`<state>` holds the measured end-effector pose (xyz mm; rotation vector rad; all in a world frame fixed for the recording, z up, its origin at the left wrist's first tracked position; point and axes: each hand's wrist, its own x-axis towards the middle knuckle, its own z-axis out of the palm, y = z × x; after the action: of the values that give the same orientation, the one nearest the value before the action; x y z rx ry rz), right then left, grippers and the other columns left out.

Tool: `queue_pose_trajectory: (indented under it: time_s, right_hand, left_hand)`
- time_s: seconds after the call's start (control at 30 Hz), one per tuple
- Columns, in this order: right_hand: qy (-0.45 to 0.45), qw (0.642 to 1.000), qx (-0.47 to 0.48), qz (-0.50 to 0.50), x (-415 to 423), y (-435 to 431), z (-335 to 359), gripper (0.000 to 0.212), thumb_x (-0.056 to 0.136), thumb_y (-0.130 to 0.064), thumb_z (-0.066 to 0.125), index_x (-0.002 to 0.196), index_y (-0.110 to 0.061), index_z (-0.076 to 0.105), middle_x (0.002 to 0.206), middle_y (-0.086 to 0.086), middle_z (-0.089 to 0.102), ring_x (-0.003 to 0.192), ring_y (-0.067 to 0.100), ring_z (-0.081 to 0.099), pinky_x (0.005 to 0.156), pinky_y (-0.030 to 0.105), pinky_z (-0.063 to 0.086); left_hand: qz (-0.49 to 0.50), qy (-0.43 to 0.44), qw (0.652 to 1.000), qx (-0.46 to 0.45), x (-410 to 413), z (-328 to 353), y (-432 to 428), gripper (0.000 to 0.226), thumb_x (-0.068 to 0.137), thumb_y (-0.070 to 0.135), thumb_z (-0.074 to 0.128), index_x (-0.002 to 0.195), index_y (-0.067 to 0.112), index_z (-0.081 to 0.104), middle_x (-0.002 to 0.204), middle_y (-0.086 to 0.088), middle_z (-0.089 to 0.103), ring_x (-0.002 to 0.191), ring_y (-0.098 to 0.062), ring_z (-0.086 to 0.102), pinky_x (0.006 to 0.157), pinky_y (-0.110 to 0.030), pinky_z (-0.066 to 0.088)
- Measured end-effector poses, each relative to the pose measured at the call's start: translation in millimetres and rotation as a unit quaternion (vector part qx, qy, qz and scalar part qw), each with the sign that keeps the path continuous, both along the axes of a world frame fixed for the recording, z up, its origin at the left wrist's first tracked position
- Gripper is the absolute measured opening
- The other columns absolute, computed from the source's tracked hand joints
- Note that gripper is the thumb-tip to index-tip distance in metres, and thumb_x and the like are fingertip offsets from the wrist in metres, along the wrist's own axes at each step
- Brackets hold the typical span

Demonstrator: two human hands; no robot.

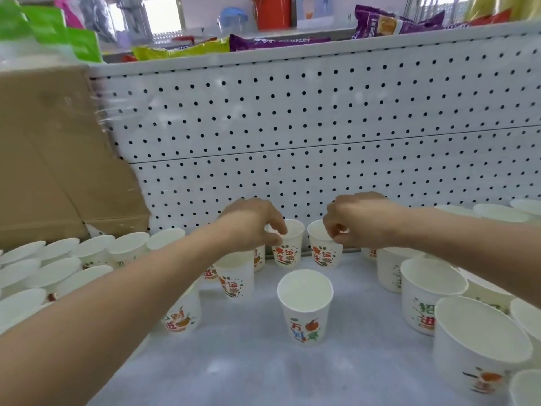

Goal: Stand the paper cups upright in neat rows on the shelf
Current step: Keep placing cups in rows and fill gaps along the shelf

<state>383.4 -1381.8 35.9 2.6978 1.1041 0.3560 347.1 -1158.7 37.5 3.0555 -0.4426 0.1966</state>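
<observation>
- The left hand [254,227] reaches to the back of the shelf, thumb and forefinger curled together and pinching the near rim of a printed paper cup [288,253].
- The right hand [363,224] does the same, its fingertips drawn into a pinch on the rim of a second cup [323,256].
- Both pinched cups stand upright, side by side with a narrow gap between them, just in front of the pegboard back panel [292,127]. Their open mouths show plain white insides.
- Nearer the camera, between the two forearms, a lone cup [304,306] stands upright on the white shelf [263,367], apart from both hands.
- Beside and partly under the left forearm stand a few loose cups [234,282]. Further left, the left rows of cups [58,259] are packed rim to rim.
- Under the right forearm, the right cluster of cups [430,291] stands upright, mouths up.
- A cardboard box [52,159] sits at the left end of the shelf, and snack packets [263,43] lie on the tier above.
</observation>
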Motion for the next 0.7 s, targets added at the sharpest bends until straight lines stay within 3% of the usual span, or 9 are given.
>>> queue_pose_trajectory:
  time_s: [0.07, 0.17, 0.33, 0.53, 0.7]
  right_hand:
    - [-0.013, 1.0, -0.012, 0.003, 4, -3, 0, 0.012, 0.086, -0.024, 0.054, 0.077, -0.031, 0.05, 0.082, -0.009, 0.047, 0.069, 0.013, 0.046, 0.052, 0.025, 0.03]
    - [-0.034, 0.999, -0.031, 0.008, 10, -6, -1, 0.005, 0.087, -0.024, 0.054, 0.085, -0.027, 0.058, 0.086, -0.007, 0.052, 0.077, 0.018, 0.052, 0.058, 0.027, 0.034]
    - [-0.027, 0.999, -0.037, 0.015, 16, -8, -3, 0.008, 0.086, -0.04, 0.057, 0.086, -0.032, 0.057, 0.083, -0.012, 0.046, 0.076, 0.014, 0.042, 0.061, 0.026, 0.03]
    - [-0.091, 0.992, -0.085, 0.033, 23, -10, -4, 0.013, 0.089, -0.031, 0.053, 0.084, -0.025, 0.063, 0.084, -0.007, 0.057, 0.08, 0.016, 0.048, 0.067, 0.028, 0.033]
    - [-0.08, 0.993, -0.085, 0.032, 20, -12, -2, 0.015, 0.088, -0.04, 0.054, 0.092, -0.027, 0.061, 0.084, -0.011, 0.047, 0.085, 0.013, 0.046, 0.069, 0.027, 0.028]
  left_hand:
    - [0.009, -0.001, 1.0, 0.015, 9, -7, -5, 0.019, 0.087, 0.035, 0.068, 0.105, 0.036, 0.07, 0.112, 0.014, 0.064, 0.097, -0.011, 0.058, 0.075, -0.026, 0.043]
    - [0.015, -0.003, 1.0, 0.007, 14, -10, -10, 0.017, 0.087, 0.031, 0.067, 0.103, 0.035, 0.071, 0.11, 0.014, 0.066, 0.097, -0.012, 0.06, 0.075, -0.029, 0.049]
    - [0.008, -0.005, 1.0, 0.007, 16, -11, -20, 0.017, 0.087, 0.032, 0.066, 0.104, 0.035, 0.071, 0.108, 0.014, 0.066, 0.095, -0.011, 0.059, 0.073, -0.027, 0.047]
    - [0.007, -0.026, 1.0, 0.014, 22, -14, -27, 0.018, 0.087, 0.034, 0.067, 0.104, 0.036, 0.071, 0.11, 0.013, 0.067, 0.093, -0.012, 0.06, 0.07, -0.026, 0.047]
    - [-0.004, -0.016, 1.0, -0.024, 20, -11, -24, 0.025, 0.085, 0.042, 0.067, 0.109, 0.037, 0.067, 0.114, 0.015, 0.064, 0.098, -0.008, 0.058, 0.075, -0.027, 0.047]
